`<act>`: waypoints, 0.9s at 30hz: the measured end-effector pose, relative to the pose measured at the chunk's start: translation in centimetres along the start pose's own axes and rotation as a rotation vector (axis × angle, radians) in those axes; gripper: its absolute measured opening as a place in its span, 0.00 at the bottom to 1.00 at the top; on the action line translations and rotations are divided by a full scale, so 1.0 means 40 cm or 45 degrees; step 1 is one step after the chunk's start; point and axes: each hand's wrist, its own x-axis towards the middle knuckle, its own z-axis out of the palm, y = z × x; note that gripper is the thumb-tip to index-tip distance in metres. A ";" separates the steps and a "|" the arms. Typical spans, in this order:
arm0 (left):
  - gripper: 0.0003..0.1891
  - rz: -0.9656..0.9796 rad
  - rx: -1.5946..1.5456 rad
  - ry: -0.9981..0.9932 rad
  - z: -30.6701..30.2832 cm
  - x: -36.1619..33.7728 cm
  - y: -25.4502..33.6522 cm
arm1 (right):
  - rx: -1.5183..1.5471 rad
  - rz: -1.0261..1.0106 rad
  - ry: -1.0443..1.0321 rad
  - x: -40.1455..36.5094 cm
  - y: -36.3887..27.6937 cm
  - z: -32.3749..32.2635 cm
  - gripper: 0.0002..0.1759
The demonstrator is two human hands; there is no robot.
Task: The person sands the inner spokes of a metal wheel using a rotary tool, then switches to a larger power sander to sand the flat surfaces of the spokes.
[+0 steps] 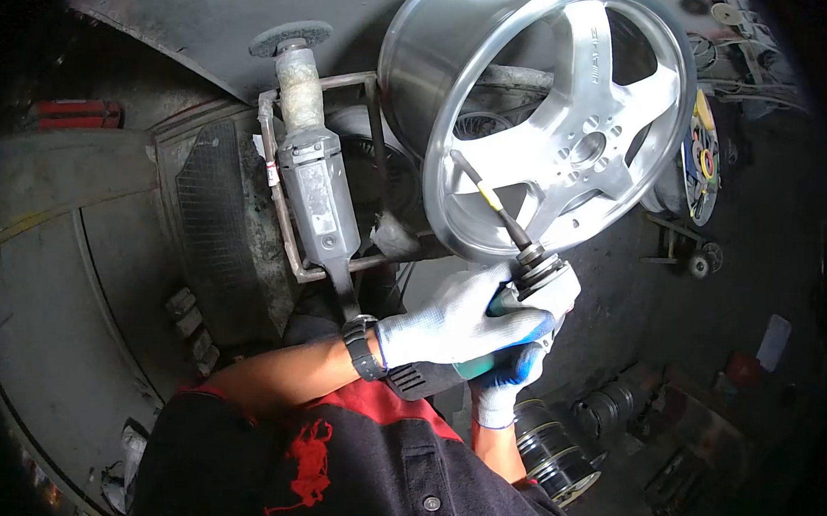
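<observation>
Both my hands wear white knit gloves with blue coating. My left hand (466,320), a black watch (362,348) at its wrist, wraps over the front of a green and grey hand-held grinder (422,380). Lower down, my right hand (511,380) grips the same grinder from beneath, its fingers partly hidden. A long slim shaft (493,201) with a yellow band extends from the grinder's head. Its tip overlaps the end of a spoke on a bare silver alloy wheel (584,146), near the inner rim. The wheel stands tilted, its five-spoke face towards the right.
A large grey power tool (319,199) with a round disc (291,37) lies on a rusty metal frame (290,239) left of the wheel. Black wheels (557,453) sit on the floor at lower right. A small wheeled stand (682,247) is farther right.
</observation>
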 end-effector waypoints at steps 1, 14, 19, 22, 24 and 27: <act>0.26 -0.016 0.038 -0.003 -0.003 0.003 0.011 | 0.047 0.061 -0.004 0.004 -0.005 0.004 0.42; 0.25 -0.124 0.048 -0.101 -0.022 0.004 0.031 | -0.068 -0.015 0.041 -0.016 -0.016 0.041 0.49; 0.26 -0.169 0.035 -0.176 -0.024 0.026 0.020 | -0.143 -0.125 0.005 -0.010 -0.004 0.036 0.46; 0.25 -0.131 -0.060 -0.112 -0.030 -0.011 0.006 | -0.152 -0.123 -0.113 -0.024 0.016 0.010 0.38; 0.24 -0.107 -0.024 -0.092 -0.028 -0.007 0.007 | -0.067 -0.042 -0.101 -0.017 0.012 -0.001 0.42; 0.24 -0.073 -0.020 -0.055 -0.024 0.010 0.004 | -0.114 -0.121 -0.040 -0.016 0.002 0.038 0.43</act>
